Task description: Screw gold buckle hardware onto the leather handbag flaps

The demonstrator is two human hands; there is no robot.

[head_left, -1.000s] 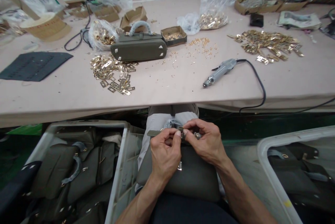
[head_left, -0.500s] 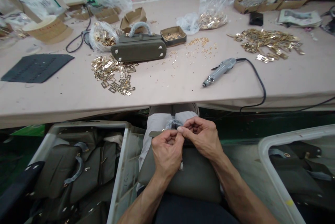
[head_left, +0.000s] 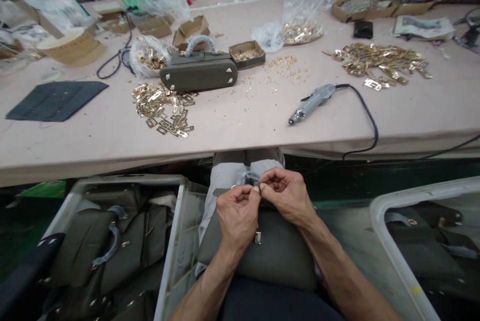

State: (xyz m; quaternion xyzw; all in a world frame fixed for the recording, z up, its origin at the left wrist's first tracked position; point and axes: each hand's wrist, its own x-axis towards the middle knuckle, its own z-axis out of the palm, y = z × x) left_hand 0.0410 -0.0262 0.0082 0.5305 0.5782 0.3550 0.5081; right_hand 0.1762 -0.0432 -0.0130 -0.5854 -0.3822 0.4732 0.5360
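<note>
Here, left hand [head_left: 237, 213] and right hand [head_left: 287, 195] pinched shut, fingertips meeting on small strap [head_left: 224, 192] w/ metal fitting, above olive bag [head_left: 277, 256] resting on lap, just below table [head_left: 240, 126] edge.

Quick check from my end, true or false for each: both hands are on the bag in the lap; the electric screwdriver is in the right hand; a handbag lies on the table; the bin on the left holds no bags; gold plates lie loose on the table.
1. Both hands, left hand and right hand, work at the olive bag in the lap. True.
2. The electric screwdriver is in the right hand. False: it lies on the table.
3. A handbag lies on the table. True.
4. The left bin holds no bags. False: olive bags fill it.
5. Gold plates lie loose on the table. True.
</note>
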